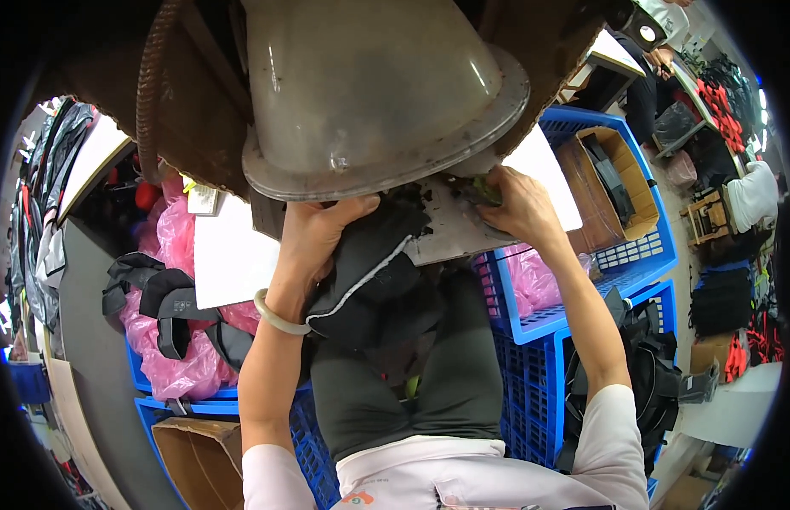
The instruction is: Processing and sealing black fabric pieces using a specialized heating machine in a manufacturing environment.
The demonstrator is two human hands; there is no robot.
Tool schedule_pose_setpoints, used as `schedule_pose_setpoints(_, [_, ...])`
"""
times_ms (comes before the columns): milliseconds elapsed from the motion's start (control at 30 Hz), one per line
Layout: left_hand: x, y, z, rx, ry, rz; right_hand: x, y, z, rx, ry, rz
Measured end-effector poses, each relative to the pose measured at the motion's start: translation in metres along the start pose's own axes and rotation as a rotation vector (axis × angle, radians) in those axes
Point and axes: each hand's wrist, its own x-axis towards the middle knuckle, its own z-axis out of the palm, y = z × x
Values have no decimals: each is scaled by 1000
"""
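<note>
One black fabric piece [382, 297] hangs over the person's lap [467, 374], its upper end beside a grey plate [454, 229] and beneath a dome-shaped cover [378, 93]. The left hand [318, 229] appears to pinch that upper end; the right hand [524, 208] curls at the plate's right side, and whether it grips anything I cannot tell. A white strip [369, 279] crosses the fabric, so handling seems partway along; what remains is hidden. More black pieces [178, 310] lie on pink plastic [170, 374], finished or untouched.
</note>
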Motion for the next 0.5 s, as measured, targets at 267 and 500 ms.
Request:
schedule_pose_setpoints(267, [-37, -7, 26, -292, 126, -216, -61, -66, -34, 964, -356, -286])
schedule_pose_setpoints(500, [-108, -61, 73, 385, -207, 542, -168, -72, -79, 1216, 334, 617])
